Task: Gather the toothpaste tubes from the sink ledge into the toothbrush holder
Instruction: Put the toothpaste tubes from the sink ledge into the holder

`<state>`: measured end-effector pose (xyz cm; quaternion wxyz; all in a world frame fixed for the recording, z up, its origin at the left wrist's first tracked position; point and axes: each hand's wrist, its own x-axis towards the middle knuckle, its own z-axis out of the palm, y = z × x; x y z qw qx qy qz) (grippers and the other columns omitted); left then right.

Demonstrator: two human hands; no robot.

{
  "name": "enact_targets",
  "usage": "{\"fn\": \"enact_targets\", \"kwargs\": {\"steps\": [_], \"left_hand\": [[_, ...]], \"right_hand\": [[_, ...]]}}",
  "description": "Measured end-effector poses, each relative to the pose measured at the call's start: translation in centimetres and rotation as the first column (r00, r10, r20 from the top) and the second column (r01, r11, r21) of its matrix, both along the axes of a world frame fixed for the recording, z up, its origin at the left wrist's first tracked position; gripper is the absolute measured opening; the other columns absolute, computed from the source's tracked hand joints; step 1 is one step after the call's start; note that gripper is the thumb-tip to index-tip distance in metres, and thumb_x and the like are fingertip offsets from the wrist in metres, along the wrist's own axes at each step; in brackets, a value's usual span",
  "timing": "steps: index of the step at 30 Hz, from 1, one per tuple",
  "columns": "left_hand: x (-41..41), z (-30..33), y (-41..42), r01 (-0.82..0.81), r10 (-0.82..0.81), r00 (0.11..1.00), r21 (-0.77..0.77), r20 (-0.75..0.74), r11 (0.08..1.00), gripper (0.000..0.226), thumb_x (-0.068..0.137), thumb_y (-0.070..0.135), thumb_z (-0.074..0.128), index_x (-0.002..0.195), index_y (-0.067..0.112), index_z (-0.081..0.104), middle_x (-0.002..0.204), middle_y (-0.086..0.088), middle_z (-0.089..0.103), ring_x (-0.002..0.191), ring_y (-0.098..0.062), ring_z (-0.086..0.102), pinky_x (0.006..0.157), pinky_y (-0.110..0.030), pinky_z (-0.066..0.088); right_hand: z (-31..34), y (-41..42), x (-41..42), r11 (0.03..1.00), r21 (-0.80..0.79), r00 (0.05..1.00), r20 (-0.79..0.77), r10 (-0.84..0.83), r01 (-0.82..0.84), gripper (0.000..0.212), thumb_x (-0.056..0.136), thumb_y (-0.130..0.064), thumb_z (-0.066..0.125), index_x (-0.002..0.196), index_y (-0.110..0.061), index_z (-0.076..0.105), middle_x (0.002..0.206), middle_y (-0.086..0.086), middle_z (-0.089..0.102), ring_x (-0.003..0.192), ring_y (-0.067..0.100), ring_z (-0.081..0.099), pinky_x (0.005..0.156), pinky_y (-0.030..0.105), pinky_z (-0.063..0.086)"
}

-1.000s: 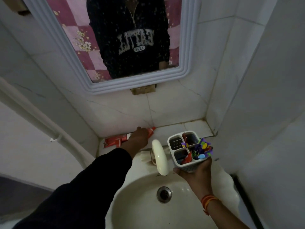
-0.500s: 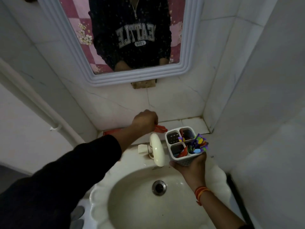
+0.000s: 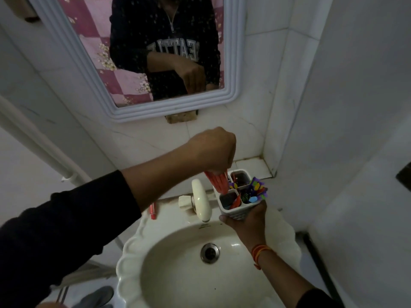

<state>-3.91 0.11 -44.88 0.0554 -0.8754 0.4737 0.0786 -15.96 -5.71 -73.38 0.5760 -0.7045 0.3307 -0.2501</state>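
Red tube [image 3: 219, 182] is going tip-down into the back-left compartment of the holder [image 3: 239, 204], its lower end already past the rim while the upper part is hidden in the left hand [image 3: 213, 150], which is clenching it from above. The right hand [image 3: 246, 221] is gripping the holder from underneath, keeping it raised over the sink [image 3: 133, 247] just right of the tap [image 3: 201, 201]. Other compartments are carrying brushes and a bunch of coloured bits. So this tube is nearly delivered but not let go. Another red tube [image 3: 153, 210] is lying on the ledge left of the tap, partly hidden by the left arm; that one seems to be what is left to gather.
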Motion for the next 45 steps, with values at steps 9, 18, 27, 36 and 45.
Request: {"fn": "enact_targets", "kwargs": {"steps": [9,18,27,36,45], "left_hand": [[-0.8,-4.8,-0.2,-0.042,0.029,0.98,-0.065,-0.195,0.997,0.029,0.078,0.02,0.079,0.106,0.022,0.079,0.101,-0.001,0.074,0.089,-0.018,0.071,0.07,-0.03,0.06],[5.7,-8.1,5.5,-0.569,0.369,0.76,-0.271,-0.535,0.776,0.014,0.087,0.016,0.075,0.093,0.004,0.078,0.072,-0.005,0.076,0.054,-0.01,0.074,0.052,-0.022,0.059],[10.0,-19.0,13.8,-0.691,0.665,0.699,-0.005,-0.262,0.723,0.045,0.084,0.017,0.066,0.127,0.006,0.064,0.126,-0.016,0.068,0.116,-0.033,0.065,0.1,-0.033,0.051],[9.6,-23.3,15.5,-0.808,0.745,0.579,-0.107,-0.33,0.58,0.068,0.085,0.018,0.063,0.145,0.006,0.034,0.125,-0.026,0.059,0.113,-0.045,0.062,0.094,-0.046,0.053],[6.8,-13.8,11.8,-0.729,0.405,0.676,-0.482,-0.616,0.486,0.019,0.084,0.021,0.079,0.099,0.012,0.074,0.081,0.002,0.074,0.063,0.001,0.068,0.058,-0.005,0.051]], "right_hand": [[0.0,0.0,0.1,1.0,0.031,1.0,-0.015,0.001,-0.001,0.117,0.042,-0.03,0.104,0.132,-0.024,0.03,0.134,0.007,0.051,0.121,0.022,0.057,0.093,0.019,0.052],[-0.4,-0.3,0.2,0.999,0.029,0.999,-0.033,-0.019,0.02,0.117,0.034,-0.047,0.099,0.128,-0.021,0.036,0.13,0.008,0.057,0.118,0.023,0.062,0.101,0.042,0.056],[-0.3,-0.4,0.0,1.0,-0.03,1.0,-0.023,0.001,-0.002,0.117,0.044,-0.023,0.104,0.137,-0.009,0.035,0.135,0.012,0.057,0.121,0.024,0.06,0.096,0.027,0.05],[-0.1,-0.5,0.0,0.997,-0.075,0.998,-0.049,0.025,-0.029,0.117,0.045,-0.022,0.104,0.139,-0.007,0.036,0.136,0.012,0.058,0.124,0.025,0.059,0.099,0.029,0.048],[0.5,-0.2,-0.1,0.998,-0.063,0.999,-0.035,0.01,-0.013,0.114,0.046,-0.016,0.104,0.137,-0.007,0.037,0.136,0.013,0.059,0.124,0.026,0.059,0.099,0.03,0.047]]}}
